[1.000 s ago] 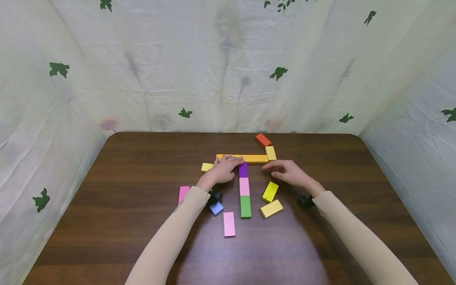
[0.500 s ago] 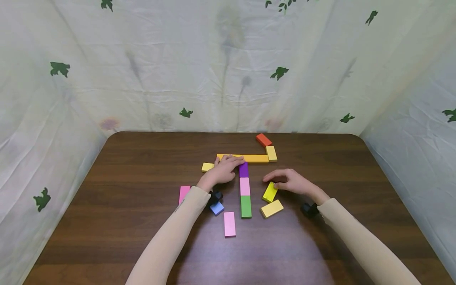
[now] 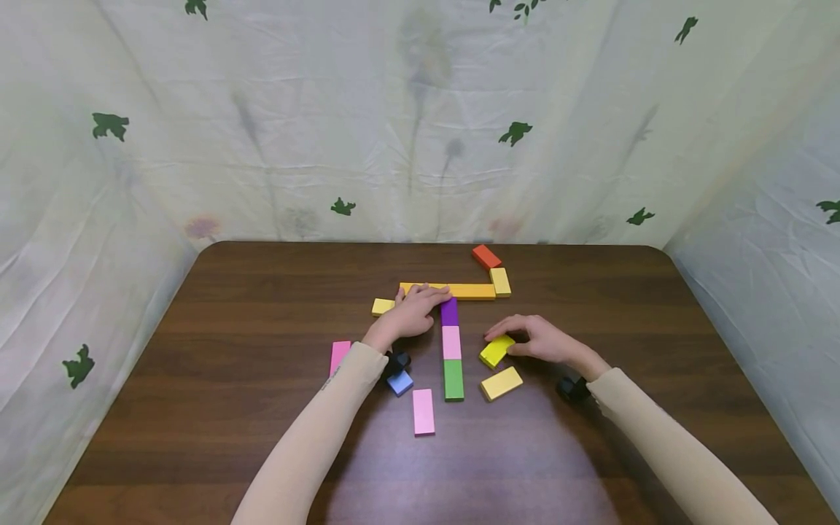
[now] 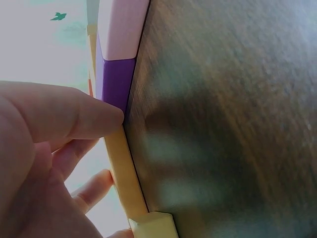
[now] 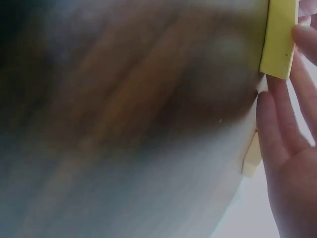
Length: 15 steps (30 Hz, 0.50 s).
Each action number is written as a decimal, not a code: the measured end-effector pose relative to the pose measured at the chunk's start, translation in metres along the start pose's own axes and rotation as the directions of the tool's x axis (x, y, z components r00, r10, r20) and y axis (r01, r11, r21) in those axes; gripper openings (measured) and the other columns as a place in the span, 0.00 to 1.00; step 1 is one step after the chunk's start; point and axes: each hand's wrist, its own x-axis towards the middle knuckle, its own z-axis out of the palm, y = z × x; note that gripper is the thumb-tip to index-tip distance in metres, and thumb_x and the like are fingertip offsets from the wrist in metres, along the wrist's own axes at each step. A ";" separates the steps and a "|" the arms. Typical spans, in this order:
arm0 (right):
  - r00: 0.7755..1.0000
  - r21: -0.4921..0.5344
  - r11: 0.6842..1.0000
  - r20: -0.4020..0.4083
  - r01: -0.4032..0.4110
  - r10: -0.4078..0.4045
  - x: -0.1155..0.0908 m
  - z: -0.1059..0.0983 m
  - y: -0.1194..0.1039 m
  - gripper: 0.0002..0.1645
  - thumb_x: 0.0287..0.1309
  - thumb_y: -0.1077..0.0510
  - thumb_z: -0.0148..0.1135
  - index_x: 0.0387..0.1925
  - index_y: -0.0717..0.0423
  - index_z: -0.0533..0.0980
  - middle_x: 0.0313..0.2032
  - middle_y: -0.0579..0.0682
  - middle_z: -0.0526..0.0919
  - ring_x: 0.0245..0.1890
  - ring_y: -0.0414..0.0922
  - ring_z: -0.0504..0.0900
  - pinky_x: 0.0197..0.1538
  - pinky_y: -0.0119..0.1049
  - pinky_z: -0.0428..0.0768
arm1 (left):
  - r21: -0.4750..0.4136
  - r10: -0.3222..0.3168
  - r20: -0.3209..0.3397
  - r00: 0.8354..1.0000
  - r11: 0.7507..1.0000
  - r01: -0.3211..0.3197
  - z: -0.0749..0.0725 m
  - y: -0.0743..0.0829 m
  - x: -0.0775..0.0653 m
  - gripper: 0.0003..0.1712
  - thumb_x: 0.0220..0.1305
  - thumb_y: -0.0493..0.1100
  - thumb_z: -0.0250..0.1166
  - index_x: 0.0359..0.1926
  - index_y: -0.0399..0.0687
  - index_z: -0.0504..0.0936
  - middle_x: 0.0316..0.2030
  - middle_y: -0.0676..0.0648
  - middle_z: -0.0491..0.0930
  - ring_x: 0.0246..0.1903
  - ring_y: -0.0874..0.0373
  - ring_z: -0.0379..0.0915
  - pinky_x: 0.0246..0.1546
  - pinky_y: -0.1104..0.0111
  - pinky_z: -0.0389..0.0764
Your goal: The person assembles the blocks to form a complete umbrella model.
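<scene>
Pinches a bright yellow block (image 3: 496, 351) with the right hand (image 3: 541, 339), thumb and fingers closed in on it from either side. Has that block slanting to the right of a straight column, near it but apart. Cannot tell whether raised slightly or lying on the dark wooden table (image 3: 262, 313). Rests the left hand (image 3: 408, 315) over the left part of an orange strip (image 3: 474, 292), with fingers loosely extended and spread, touching the strip and not wrapped round anything. Reaches with one fingertip to the join between the strip and a purple block (image 3: 449, 312). Shows, from there toward the body, a middle pink block (image 3: 451, 342) and then a green block (image 3: 453, 379), end to end. Has a pale yellow block (image 3: 500, 281) against the strip's right end, close to a tilted red block (image 3: 487, 256), and a cream block (image 3: 383, 307) at the left end. Shows also a tan block (image 3: 502, 383) just below the pinched one, a blue block (image 3: 400, 383), a loose pink block (image 3: 423, 412), and a deep pink block (image 3: 339, 356) partly hidden by the left sleeve (image 3: 321, 423)
</scene>
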 end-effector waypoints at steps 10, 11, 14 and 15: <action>0.997 -0.064 0.995 -0.035 -0.072 0.070 0.002 0.000 -0.003 0.21 0.58 0.68 0.60 0.53 0.53 0.79 0.52 0.48 0.80 0.54 0.50 0.73 0.55 0.51 0.70 | 0.000 -0.005 0.005 1.000 1.000 0.005 0.000 0.000 0.001 0.34 0.65 0.32 0.50 0.71 0.56 0.63 0.72 0.53 0.55 0.71 0.45 0.42 0.64 0.39 0.37; 0.998 -0.068 0.996 -0.028 -0.064 0.063 0.002 0.000 -0.003 0.21 0.58 0.69 0.60 0.53 0.53 0.79 0.52 0.49 0.79 0.54 0.50 0.73 0.55 0.51 0.70 | 0.000 -0.004 0.004 1.000 1.000 0.004 0.000 0.000 0.001 0.34 0.65 0.32 0.50 0.71 0.56 0.63 0.72 0.53 0.55 0.71 0.45 0.42 0.64 0.39 0.37; 0.999 -0.089 0.995 -0.019 -0.042 0.041 0.002 0.000 -0.003 0.23 0.57 0.71 0.59 0.53 0.53 0.80 0.52 0.48 0.79 0.54 0.50 0.73 0.55 0.51 0.70 | 0.002 0.000 0.001 1.000 1.000 0.000 0.000 0.000 0.001 0.34 0.64 0.32 0.50 0.71 0.55 0.64 0.71 0.53 0.55 0.71 0.45 0.42 0.64 0.39 0.38; 0.999 -0.094 0.995 -0.018 -0.038 0.036 0.002 0.000 -0.002 0.23 0.57 0.71 0.59 0.53 0.53 0.80 0.51 0.48 0.79 0.54 0.49 0.73 0.55 0.51 0.71 | 0.002 0.001 0.000 1.000 1.000 -0.001 0.000 0.000 0.000 0.34 0.64 0.32 0.50 0.71 0.55 0.64 0.71 0.53 0.56 0.71 0.45 0.42 0.64 0.39 0.38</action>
